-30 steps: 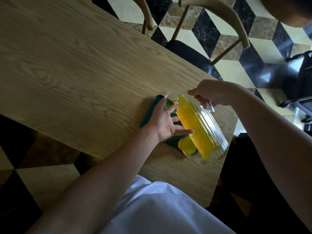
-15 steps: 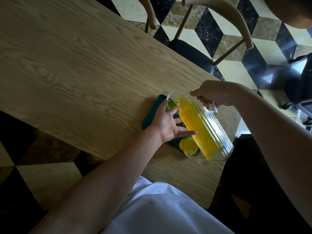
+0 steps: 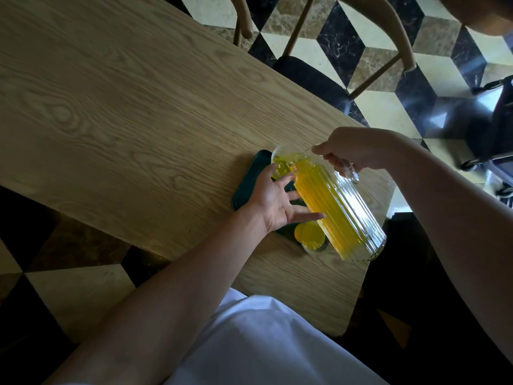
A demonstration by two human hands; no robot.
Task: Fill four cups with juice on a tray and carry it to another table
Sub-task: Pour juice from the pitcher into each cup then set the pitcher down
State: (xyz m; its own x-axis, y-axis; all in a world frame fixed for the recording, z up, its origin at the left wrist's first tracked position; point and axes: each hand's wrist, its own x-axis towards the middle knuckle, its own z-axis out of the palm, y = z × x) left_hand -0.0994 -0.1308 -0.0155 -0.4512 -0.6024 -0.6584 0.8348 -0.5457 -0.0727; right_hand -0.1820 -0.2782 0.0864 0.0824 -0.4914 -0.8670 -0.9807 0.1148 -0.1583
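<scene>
A ribbed glass pitcher [image 3: 337, 209] of orange juice is tilted, spout down, over a dark green tray [image 3: 249, 176] on the wooden table [image 3: 116, 112]. My right hand [image 3: 358, 148] grips its handle. Juice runs from the spout into a clear cup [image 3: 280, 166] at the tray's far end. My left hand [image 3: 273, 200] lies over the tray with fingers spread, its thumb and forefinger against that cup. A filled cup [image 3: 311, 234] stands at the tray's near end, partly behind the pitcher. Any other cups are hidden by hand and pitcher.
The tray sits near the table's right edge. Two wooden chairs [image 3: 388, 31] stand beyond the far edge on a black, cream and brown tiled floor. A dark wheeled object [image 3: 497, 126] is at the far right. My white clothing [image 3: 263, 345] fills the bottom.
The pitcher has tipped further, so juice now reaches the spout and flows into the far cup. My left hand stays at the cup with fingers spread.
</scene>
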